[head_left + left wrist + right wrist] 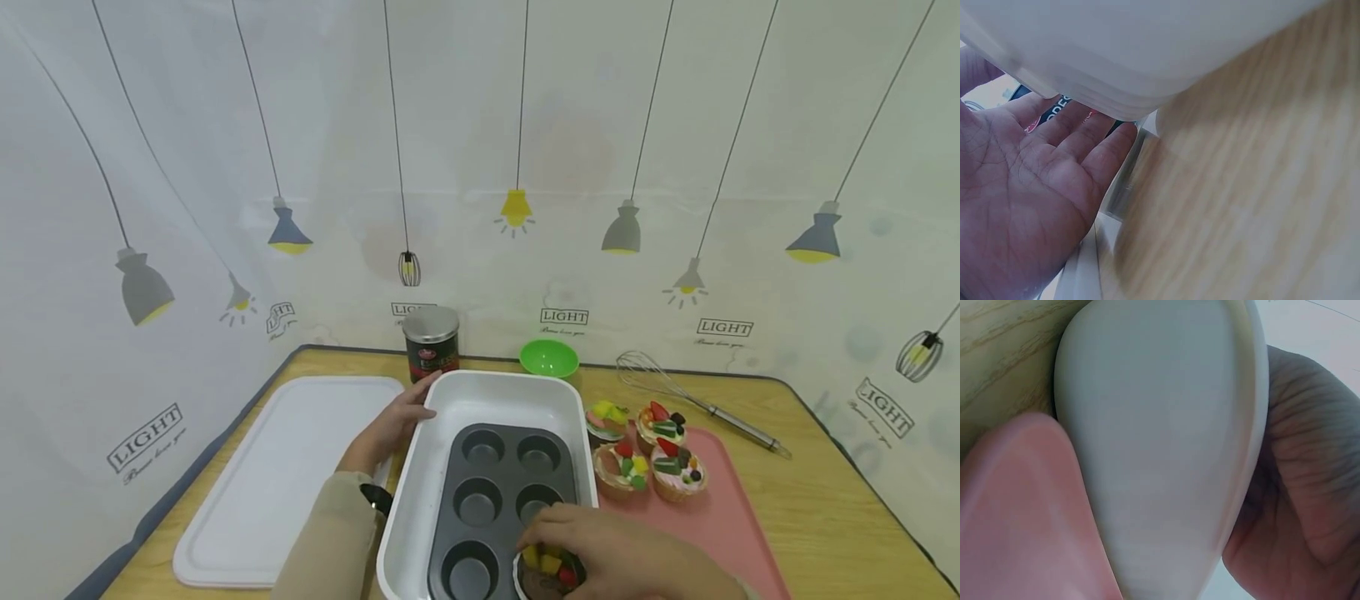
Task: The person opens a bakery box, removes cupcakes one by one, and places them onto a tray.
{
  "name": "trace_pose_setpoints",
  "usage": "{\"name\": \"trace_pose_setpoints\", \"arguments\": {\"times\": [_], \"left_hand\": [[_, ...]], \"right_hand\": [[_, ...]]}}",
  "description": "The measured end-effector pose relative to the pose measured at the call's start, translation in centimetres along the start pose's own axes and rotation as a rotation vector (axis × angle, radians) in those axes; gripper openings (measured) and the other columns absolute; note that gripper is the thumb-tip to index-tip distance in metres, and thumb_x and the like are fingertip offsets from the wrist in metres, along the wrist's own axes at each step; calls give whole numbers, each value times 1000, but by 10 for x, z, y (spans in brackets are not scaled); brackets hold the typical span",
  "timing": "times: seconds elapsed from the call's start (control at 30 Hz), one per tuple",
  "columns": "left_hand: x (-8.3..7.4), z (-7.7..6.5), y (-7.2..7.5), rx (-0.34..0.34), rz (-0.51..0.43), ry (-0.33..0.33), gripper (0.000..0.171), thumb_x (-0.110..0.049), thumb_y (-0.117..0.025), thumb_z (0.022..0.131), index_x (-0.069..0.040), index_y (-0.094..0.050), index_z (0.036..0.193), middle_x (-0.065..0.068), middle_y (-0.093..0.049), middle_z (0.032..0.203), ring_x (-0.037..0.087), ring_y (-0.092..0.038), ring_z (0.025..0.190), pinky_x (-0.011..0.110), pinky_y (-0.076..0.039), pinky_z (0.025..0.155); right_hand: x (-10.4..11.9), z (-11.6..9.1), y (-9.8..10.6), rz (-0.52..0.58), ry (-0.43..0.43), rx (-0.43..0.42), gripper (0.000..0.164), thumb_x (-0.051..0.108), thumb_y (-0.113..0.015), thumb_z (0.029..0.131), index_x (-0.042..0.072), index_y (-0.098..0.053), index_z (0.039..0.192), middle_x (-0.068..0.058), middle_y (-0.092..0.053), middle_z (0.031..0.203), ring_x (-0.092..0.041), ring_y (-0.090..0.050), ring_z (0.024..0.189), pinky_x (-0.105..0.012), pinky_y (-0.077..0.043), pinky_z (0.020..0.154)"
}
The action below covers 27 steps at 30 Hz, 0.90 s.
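My right hand (611, 550) holds a chocolate-coloured fruit cupcake (543, 583) by its sides, over the near right cup of a dark muffin pan (504, 537). The pan lies inside a deep white tray (420, 475). In the right wrist view the right hand (1310, 481) reaches over the tray wall (1160, 437), which hides the cupcake. My left hand (390, 429) rests against the tray's left side, the thumb by the rim. In the left wrist view the left hand (1041, 169) shows its palm, with fingers extended against the outer wall.
Several fruit-topped cupcakes (678, 475) stand on a pink tray (727, 517) at the right. A whisk (705, 404) lies behind them. A green bowl (549, 358) and a black tin (432, 350) stand at the back. A white board (277, 475) lies left.
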<state>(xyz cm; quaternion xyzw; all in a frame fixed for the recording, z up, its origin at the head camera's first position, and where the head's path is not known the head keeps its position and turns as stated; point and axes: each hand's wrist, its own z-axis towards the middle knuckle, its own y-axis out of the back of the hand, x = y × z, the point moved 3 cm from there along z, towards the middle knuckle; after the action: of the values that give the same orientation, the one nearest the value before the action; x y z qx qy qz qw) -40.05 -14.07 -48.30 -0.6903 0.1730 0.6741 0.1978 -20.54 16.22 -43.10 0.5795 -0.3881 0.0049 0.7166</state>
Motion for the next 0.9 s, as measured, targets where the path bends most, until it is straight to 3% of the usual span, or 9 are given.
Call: {"name": "trace_pose_setpoints", "arguments": {"times": [0.47,0.9], "left_hand": [[1,1,0,-6,8,10,80,-6,-48,92,-16,-14,163,11,-17,167,33,-29,145,42,-38,109],[1,2,1,13,-1,-6,80,-4,-47,92,-15,-12,163,13,-14,167,32,-31,144,36,-44,103]], "right_hand": [[-4,1,2,-32,6,-9,51,60,-69,87,36,-59,131,21,-58,123,-1,-54,107,-28,-50,90],[-5,1,2,-45,8,-1,53,61,-68,86,34,-60,130,19,-58,127,-2,-53,110,-29,-51,91]]}}
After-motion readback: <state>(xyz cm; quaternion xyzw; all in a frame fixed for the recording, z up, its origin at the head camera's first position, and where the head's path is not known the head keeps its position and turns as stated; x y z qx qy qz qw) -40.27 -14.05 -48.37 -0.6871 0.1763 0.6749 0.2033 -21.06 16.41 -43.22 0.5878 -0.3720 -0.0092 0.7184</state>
